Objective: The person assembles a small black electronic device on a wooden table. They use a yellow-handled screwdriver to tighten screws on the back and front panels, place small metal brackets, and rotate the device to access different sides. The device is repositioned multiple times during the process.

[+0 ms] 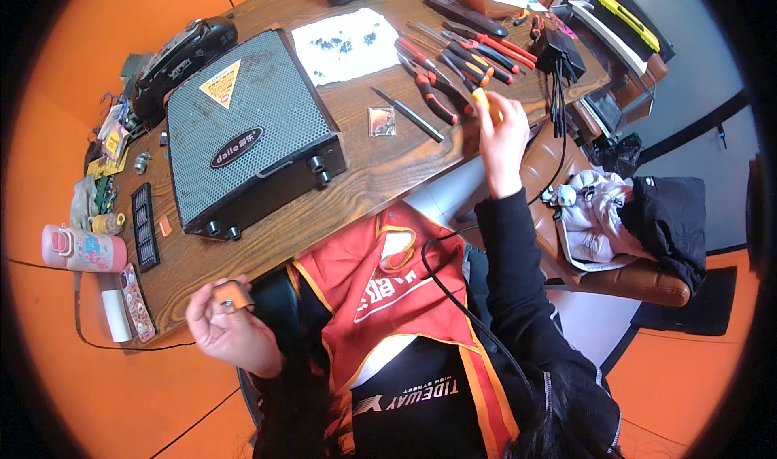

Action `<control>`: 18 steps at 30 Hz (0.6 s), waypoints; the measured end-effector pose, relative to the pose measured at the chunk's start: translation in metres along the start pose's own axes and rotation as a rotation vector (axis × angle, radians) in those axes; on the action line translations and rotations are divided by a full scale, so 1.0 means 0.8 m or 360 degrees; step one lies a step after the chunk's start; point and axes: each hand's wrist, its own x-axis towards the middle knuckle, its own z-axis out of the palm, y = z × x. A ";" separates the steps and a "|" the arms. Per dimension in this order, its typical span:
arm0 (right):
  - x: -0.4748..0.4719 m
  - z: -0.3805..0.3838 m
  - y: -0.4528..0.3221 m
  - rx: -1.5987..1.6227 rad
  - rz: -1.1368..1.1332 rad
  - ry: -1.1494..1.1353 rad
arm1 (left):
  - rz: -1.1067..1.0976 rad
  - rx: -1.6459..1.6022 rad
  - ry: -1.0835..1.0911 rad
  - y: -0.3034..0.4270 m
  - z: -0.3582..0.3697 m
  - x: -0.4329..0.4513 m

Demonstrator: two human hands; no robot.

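In my left hand, held up just off the table's front left corner, is a small box-like piece with an orange-looking face. Its exact kind cannot be told. My right hand grips the yellow handle of a screwdriver over the right part of the table, its shaft pointing towards the other tools. Close to that hand lie pliers with red and black grips. A dark metal rod-like tool rests left of them, beside a small clear case with tiny parts inside.
An amplifier-like speaker with a metal grille and knobs takes up the table's left half. Many small dark parts lie on a white sheet. A pink bottle stands at the left edge. A black cable crosses my lap.
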 end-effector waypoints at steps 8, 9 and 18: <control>0.019 0.026 0.036 0.0109 -0.0082 -0.0296 | -0.0458 -0.0166 -0.0429 0.003 0.023 -0.021; 0.018 0.028 0.038 0.0076 -0.0131 -0.0267 | -0.0510 -0.0072 -0.0419 0.002 0.028 -0.023; 0.013 -0.002 0.011 0.0118 -0.0340 -0.0045 | -0.0989 -0.0271 -0.0698 -0.007 0.085 -0.030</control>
